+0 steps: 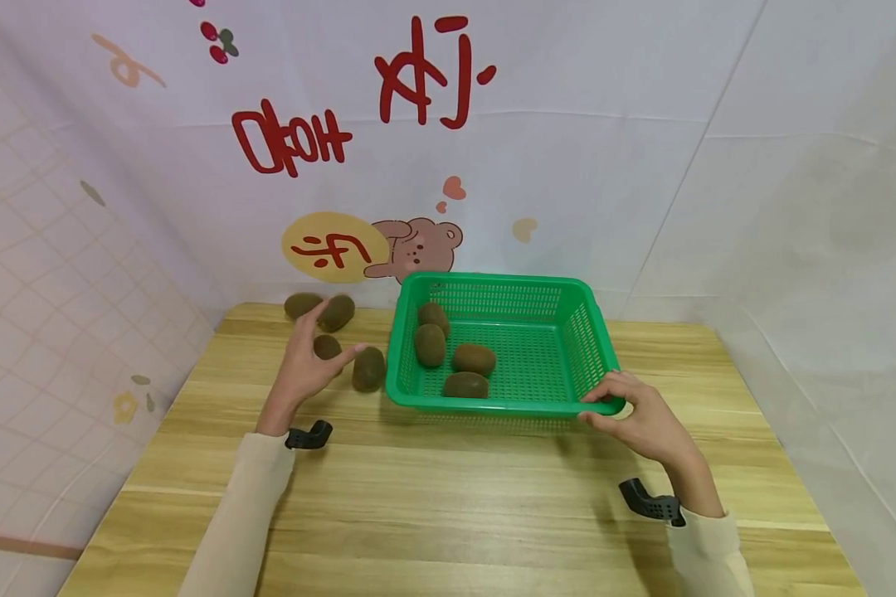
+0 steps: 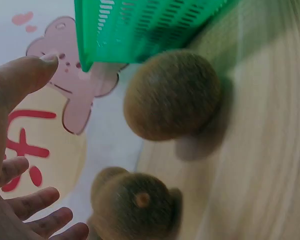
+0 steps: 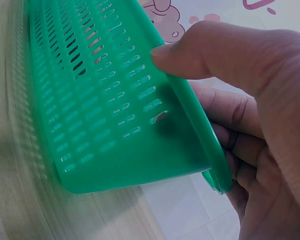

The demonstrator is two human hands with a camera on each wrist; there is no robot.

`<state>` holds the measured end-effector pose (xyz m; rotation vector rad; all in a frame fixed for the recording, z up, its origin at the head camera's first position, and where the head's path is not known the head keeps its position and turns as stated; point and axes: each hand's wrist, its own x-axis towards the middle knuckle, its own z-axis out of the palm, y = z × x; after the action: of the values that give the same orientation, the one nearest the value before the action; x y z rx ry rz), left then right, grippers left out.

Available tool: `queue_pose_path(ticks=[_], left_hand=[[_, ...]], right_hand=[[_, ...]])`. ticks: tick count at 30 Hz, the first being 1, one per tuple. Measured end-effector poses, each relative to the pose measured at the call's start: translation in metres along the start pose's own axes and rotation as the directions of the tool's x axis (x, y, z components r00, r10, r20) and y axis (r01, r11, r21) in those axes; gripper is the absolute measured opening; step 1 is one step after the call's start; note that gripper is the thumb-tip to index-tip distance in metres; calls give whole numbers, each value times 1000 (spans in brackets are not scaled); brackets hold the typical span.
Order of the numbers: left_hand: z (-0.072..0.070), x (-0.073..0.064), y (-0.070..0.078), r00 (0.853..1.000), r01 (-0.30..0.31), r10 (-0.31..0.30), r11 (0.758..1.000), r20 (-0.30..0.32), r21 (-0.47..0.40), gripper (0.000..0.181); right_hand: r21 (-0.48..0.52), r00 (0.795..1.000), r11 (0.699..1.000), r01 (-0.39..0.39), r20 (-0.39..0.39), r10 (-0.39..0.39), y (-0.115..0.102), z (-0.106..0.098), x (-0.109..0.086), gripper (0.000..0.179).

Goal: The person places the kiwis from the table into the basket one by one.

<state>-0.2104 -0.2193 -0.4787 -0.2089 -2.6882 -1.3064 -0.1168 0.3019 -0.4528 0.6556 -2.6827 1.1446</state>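
Note:
A green plastic basket [image 1: 485,406] stands on the table with several brown kiwifruit [image 1: 474,359] gathered in its left part. My right hand [image 1: 642,419] grips the basket's near right corner, thumb on the outer side and fingers over the rim, as the right wrist view also shows. My left hand [image 1: 302,365] hovers left of the basket, thumb and fingers spread apart, above several loose kiwifruit [image 1: 369,370]. One of those is partly hidden behind the hand. In the left wrist view, a kiwifruit [image 2: 172,95] lies beside the basket wall, apart from the fingers.
The wooden table [image 1: 433,514] meets a white printed cloth [image 1: 582,166] at its back edge. Another patterned cloth [image 1: 52,274] hangs along the left side. A black wrist mount [image 1: 309,435] juts from the left sleeve, and another [image 1: 650,502] from the right.

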Motion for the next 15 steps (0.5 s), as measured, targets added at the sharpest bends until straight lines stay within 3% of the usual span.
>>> queue_pose_path(ticks=[7,15], left_hand=[[0,-3,-15,997,71,-71,997,20,5,108],[2,-6,-29,992,110,-110,994,57,9,101]], right_hand=[[10,1000,1000,-4,2,4,1,1,-1,23],[6,1000,1000,15,-1,-15,0,0,0,25]])
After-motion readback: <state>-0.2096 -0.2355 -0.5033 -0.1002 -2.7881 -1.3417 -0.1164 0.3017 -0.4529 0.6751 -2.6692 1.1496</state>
